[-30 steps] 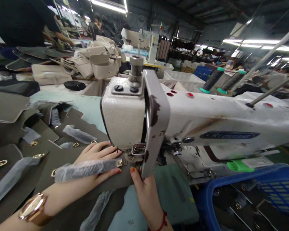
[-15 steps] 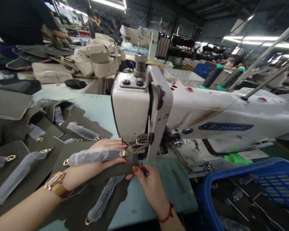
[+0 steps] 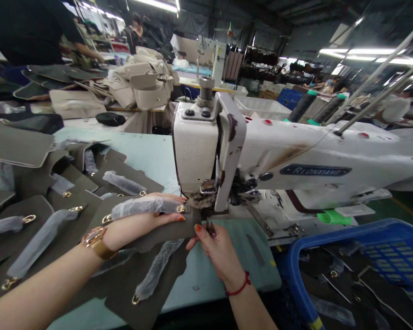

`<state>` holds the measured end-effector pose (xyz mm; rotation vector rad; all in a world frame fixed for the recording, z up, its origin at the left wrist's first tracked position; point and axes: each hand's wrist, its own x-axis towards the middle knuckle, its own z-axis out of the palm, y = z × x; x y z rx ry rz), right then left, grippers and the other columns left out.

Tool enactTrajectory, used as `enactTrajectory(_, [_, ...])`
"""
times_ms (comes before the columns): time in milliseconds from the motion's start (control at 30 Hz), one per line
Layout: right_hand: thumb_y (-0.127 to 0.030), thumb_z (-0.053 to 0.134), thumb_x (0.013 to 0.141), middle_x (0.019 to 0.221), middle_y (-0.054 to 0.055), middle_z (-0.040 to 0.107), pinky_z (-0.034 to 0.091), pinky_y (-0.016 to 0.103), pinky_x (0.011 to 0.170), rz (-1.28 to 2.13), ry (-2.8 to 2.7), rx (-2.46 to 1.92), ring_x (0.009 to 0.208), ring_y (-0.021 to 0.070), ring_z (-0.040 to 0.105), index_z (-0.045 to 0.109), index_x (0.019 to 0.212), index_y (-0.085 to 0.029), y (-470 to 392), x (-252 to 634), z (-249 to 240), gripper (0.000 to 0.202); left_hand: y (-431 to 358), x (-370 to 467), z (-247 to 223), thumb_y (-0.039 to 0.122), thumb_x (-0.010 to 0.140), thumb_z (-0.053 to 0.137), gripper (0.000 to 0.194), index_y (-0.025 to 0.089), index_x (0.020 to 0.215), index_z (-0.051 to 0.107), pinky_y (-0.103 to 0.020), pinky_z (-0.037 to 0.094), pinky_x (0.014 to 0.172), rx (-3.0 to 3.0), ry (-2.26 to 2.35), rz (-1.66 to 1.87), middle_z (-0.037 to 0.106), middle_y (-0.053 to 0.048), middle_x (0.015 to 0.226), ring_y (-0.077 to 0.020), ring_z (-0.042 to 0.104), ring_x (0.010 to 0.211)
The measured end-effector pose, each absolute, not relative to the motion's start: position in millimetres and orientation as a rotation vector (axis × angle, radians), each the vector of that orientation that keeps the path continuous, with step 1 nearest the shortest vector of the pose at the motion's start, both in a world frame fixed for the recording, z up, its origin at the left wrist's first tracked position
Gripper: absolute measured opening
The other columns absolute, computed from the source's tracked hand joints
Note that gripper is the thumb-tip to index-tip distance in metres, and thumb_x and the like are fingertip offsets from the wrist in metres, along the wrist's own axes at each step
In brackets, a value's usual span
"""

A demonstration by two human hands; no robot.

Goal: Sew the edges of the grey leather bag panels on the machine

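My left hand (image 3: 161,216) lies flat with fingers stretched on a dark grey-brown bag panel (image 3: 179,230), passing beneath its handle. That handle (image 3: 144,206) is wrapped in clear plastic and ends in gold hardware. The panel's right edge sits by the needle area of the white sewing machine (image 3: 196,151). Just right of the panel edge, my right hand (image 3: 220,250) is closed around small thread snips (image 3: 210,227), their dark blades pointing up toward the machine. Its index finger reaches toward the panel; I cannot tell whether it touches. Below lies another panel with a wrapped handle (image 3: 158,268).
Several similar panels (image 3: 37,238) with wrapped handles overlap on the left of the pale green table (image 3: 189,293). A blue basket (image 3: 294,275) holding more pieces stands at the right. Beige bags (image 3: 147,87) are piled behind, near a person in dark clothing (image 3: 27,32).
The camera view has shifted slightly, so the machine head sits further right. Both hands stay by the needle area, the right one still holding the thread snips.
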<state>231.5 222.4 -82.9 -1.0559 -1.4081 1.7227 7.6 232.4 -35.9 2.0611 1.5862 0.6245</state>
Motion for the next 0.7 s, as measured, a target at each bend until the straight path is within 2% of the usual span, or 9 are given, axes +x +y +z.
enactTrajectory(133, [-0.049,0.053,0.092,0.047,-0.004,0.046,0.026,0.022,0.047,1.690,-1.404,-1.063,0.041,0.0070,0.027,0.072,0.065,-0.015,221.7,231.2,-83.1,0.047,232.4,5.4,-39.5,0.053,0.085,0.056,0.039,0.028,0.114,0.064,-0.037,0.042,0.098,2.067,1.604,0.560,0.068,-0.002,0.115,-0.0256,0.059,0.108])
enactTrajectory(367, [-0.041,0.054,0.093,0.056,0.001,0.061,0.037,0.022,0.059,1.431,-1.494,-1.152,0.056,0.0116,0.052,0.064,0.055,-0.015,216.2,223.4,-99.6,0.047,235.8,5.5,-46.4,0.051,0.080,0.064,0.033,0.028,0.101,0.071,-0.037,0.045,0.093,2.268,1.459,0.697,0.072,-0.002,0.102,-0.0247,0.064,0.098])
enactTrajectory(533, [-0.042,0.051,0.094,0.054,0.000,0.059,0.038,0.022,0.059,1.380,-1.512,-1.173,0.055,0.0119,0.053,0.060,0.054,-0.016,215.1,219.1,-110.1,0.048,237.8,4.6,-52.8,0.051,0.085,0.058,0.038,0.023,0.109,0.069,-0.041,0.039,0.101,2.414,1.494,0.530,0.071,-0.006,0.112,-0.0257,0.062,0.107])
enactTrajectory(700, [-0.043,0.050,0.093,0.053,0.001,0.059,0.040,0.022,0.061,1.428,-1.479,-1.161,0.055,0.0124,0.054,0.057,0.053,-0.017,213.8,219.3,-108.1,0.049,236.2,2.2,-57.7,0.049,0.087,0.055,0.043,0.016,0.111,0.070,-0.038,0.042,0.098,2.442,1.527,0.468,0.069,-0.010,0.118,-0.0253,0.062,0.107])
